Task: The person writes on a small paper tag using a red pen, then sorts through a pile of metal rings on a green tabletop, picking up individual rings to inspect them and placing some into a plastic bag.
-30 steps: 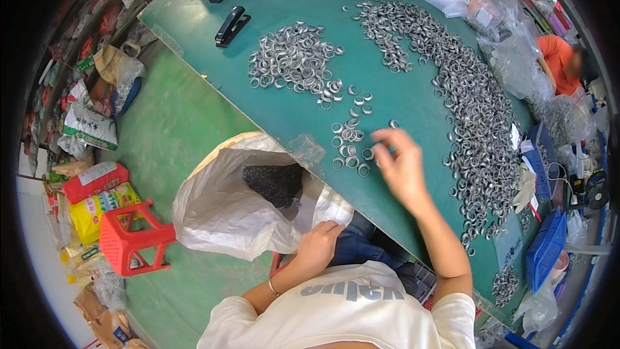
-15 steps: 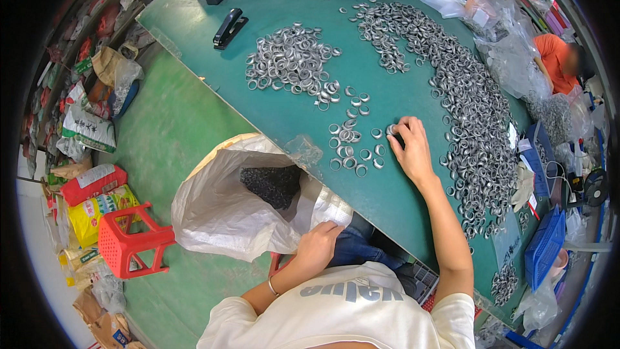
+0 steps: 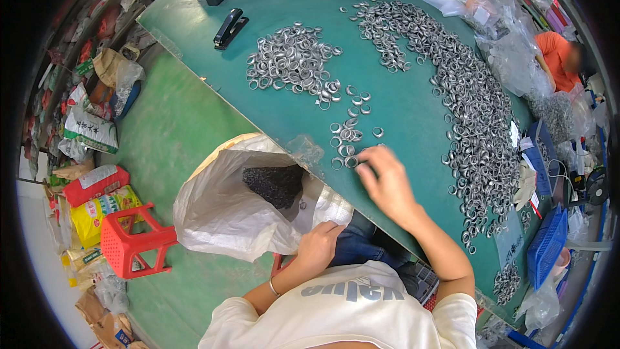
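My left grip [image 3: 318, 247] clamps the sack [image 3: 223, 210], while loose rings [image 3: 349, 136] lie on the counter [image 3: 403, 100] just left of my nearer right grip [image 3: 387, 187], though whether it pinches one I cannot tell

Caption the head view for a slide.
Left hand grips the rim of a white sack, right hand beside metal rings on a green table.

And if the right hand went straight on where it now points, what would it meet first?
The right hand would probably meet the loose metal rings just ahead, though depth is unclear.
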`<state>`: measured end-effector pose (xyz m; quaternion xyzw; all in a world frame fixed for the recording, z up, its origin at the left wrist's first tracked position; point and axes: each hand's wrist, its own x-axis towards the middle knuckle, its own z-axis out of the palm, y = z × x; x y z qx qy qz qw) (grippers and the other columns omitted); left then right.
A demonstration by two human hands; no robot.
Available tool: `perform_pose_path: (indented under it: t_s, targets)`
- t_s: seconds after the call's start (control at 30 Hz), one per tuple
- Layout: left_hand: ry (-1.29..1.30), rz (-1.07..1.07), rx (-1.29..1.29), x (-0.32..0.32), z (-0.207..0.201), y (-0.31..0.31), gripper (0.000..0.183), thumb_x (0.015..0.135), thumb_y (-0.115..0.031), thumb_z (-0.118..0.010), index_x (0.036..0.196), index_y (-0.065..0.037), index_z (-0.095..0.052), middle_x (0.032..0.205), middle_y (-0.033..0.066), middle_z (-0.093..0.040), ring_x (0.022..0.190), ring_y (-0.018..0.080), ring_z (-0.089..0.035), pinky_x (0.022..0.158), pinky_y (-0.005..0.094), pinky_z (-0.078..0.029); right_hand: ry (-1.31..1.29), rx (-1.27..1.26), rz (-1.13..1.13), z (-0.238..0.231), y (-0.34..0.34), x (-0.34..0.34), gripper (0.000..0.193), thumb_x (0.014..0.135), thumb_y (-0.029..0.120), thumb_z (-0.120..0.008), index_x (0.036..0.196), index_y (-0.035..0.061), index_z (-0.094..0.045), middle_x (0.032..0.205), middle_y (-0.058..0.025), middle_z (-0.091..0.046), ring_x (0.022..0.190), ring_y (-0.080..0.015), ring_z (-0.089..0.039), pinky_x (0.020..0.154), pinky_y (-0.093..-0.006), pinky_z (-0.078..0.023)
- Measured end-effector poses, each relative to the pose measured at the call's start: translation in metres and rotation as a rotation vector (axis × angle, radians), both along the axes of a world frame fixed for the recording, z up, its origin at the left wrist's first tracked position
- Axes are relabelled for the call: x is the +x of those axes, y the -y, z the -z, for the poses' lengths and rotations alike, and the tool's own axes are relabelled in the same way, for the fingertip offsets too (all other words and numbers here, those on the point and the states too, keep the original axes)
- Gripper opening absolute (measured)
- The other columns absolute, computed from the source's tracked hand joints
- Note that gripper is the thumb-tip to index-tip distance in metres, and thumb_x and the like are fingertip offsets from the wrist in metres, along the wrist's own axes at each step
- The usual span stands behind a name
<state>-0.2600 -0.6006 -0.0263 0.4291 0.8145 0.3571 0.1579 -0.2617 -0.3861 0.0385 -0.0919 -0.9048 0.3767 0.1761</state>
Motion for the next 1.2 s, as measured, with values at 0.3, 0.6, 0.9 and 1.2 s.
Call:
perform_pose_path:
  t_s: [0.3, 0.6, 0.9, 1.2]
  targets:
    - [0.018, 0.005, 0.022, 0.002, 0.002, -0.002, 0.024, 0.083, -0.001, -0.055, 0.103, -0.003, -0.068, 0.088, 0.009, -0.062, 0.084, 0.0286, -0.063, 0.069, 0.0388, -0.053, 0.085, 0.229, 0.288, 0.029, -0.039, -0.002, 0.013, 0.078, 0.01, -0.072, 0.079, 0.0015, -0.063, 0.087, -0.0106, -0.057, 0.089, -0.03, -0.054, 0.079, -0.0396, -0.042]
    - [0.022, 0.004, 0.011, 0.002, 0.001, -0.003, 0.023, 0.083, -0.002, -0.055, 0.102, -0.003, -0.068, 0.089, 0.0087, -0.062, 0.084, 0.0281, -0.063, 0.071, 0.0381, -0.054, 0.052, 0.288, 0.103, 0.016, -0.033, 0.018, 0.019, 0.074, 0.008, -0.075, 0.086, 0.0007, -0.062, 0.092, -0.0091, -0.057, 0.088, -0.0289, -0.055, 0.079, -0.039, -0.043]
    - [0.005, 0.003, -0.015, 0.002, 0.003, -0.002, 0.025, 0.081, -0.002, -0.055, 0.103, -0.004, -0.068, 0.092, 0.0083, -0.063, 0.085, 0.0277, -0.064, 0.07, 0.0386, -0.054, -0.021, -0.092, -0.097, 0.002, 0.018, 0.017, 0.019, 0.076, 0.006, -0.074, 0.089, 0.0007, -0.062, 0.096, -0.0132, -0.057, 0.089, -0.0326, -0.058, 0.076, -0.0384, -0.048]
    - [0.007, 0.001, -0.018, 0.002, 0.003, 0.0, 0.027, 0.081, -0.003, -0.055, 0.104, -0.004, -0.068, 0.093, 0.0084, -0.063, 0.087, 0.0284, -0.063, 0.071, 0.0393, -0.054, -0.101, 0.227, -0.019, -0.006, -0.005, -0.004, 0.017, 0.076, -0.005, -0.064, 0.091, 0.0011, -0.064, 0.095, -0.0105, -0.061, 0.088, -0.0304, -0.057, 0.077, -0.0406, -0.047]
